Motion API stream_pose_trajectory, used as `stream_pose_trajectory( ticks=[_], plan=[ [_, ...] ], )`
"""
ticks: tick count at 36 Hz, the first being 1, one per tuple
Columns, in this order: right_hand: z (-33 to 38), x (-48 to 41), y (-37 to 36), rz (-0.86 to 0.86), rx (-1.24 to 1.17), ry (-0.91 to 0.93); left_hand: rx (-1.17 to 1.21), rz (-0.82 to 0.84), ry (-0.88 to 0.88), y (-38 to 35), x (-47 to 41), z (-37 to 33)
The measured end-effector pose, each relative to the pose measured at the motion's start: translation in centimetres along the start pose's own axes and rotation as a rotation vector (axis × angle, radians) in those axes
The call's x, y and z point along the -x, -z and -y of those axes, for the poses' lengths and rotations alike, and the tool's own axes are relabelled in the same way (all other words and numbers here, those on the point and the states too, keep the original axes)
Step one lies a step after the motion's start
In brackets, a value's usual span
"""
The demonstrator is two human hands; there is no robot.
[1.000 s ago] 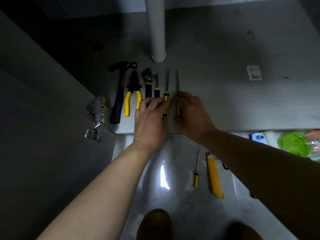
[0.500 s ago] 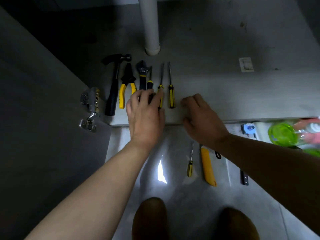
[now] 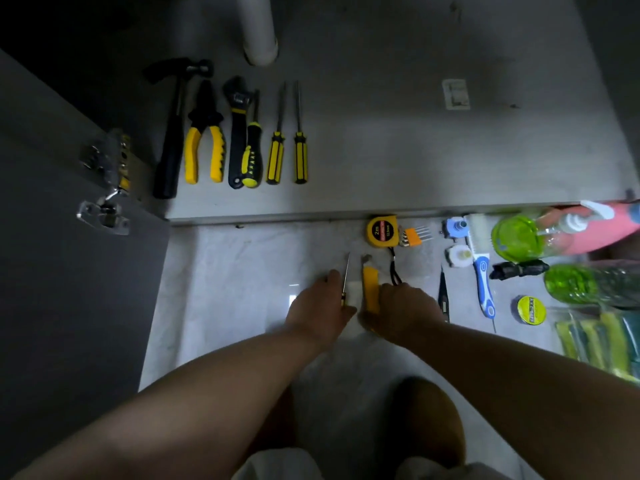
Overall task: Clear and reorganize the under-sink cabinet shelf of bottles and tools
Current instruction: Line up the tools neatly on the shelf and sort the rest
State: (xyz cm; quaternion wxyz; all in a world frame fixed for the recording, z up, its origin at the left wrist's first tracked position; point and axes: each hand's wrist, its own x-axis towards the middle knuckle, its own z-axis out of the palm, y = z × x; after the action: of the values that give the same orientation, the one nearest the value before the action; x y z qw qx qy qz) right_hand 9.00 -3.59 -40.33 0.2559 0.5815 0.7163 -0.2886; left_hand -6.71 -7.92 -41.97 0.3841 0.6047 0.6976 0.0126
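On the cabinet shelf a row of tools lies side by side: a hammer, yellow pliers, a wrench and three screwdrivers. Down on the floor, my left hand closes around the handle of a small screwdriver, whose thin shaft points toward the shelf. My right hand covers the near end of a yellow utility knife and grips it.
A white drain pipe rises at the shelf's back. On the floor to the right lie a tape measure, hex keys, a blue brush, a tape roll, green bottles and sponges. The open door with hinge stands left.
Both hands have left the shelf and dropped to the floor. The left hand has closed on the small screwdriver and the right on the yellow knife. The view has tilted down.
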Motion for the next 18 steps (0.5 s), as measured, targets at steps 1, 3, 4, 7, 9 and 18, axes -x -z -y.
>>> stream_pose_trajectory(
  ticks=[1, 3, 4, 7, 9, 18],
  plan=[
    [0.3, 0.0, -0.3, 0.000, -0.035, -0.018, -0.014, -0.001, 0.010, -0.1, -0.2, 0.0],
    [1.0, -0.1, -0.6, 0.016, -0.123, -0.072, -0.010, 0.000, 0.027, 0.0, -0.5, -0.2],
    [1.2, -0.3, -0.6, 0.035, -0.168, -0.103, 0.009, -0.006, 0.032, 0.2, -0.6, -0.2],
    [1.8, -0.8, -0.2, 0.127, -0.243, -0.146, 0.106, 0.004, 0.027, 0.9, -0.4, 0.0],
    [2.1, -1.1, 0.8, 0.250, -0.320, -0.112, 0.169, 0.019, 0.002, 1.3, 0.1, 0.4],
    [1.8, -0.7, 9.8, 0.679, -0.516, 0.121, 0.347, -0.274, -0.158, 4.8, 2.0, -0.1]
  ],
)
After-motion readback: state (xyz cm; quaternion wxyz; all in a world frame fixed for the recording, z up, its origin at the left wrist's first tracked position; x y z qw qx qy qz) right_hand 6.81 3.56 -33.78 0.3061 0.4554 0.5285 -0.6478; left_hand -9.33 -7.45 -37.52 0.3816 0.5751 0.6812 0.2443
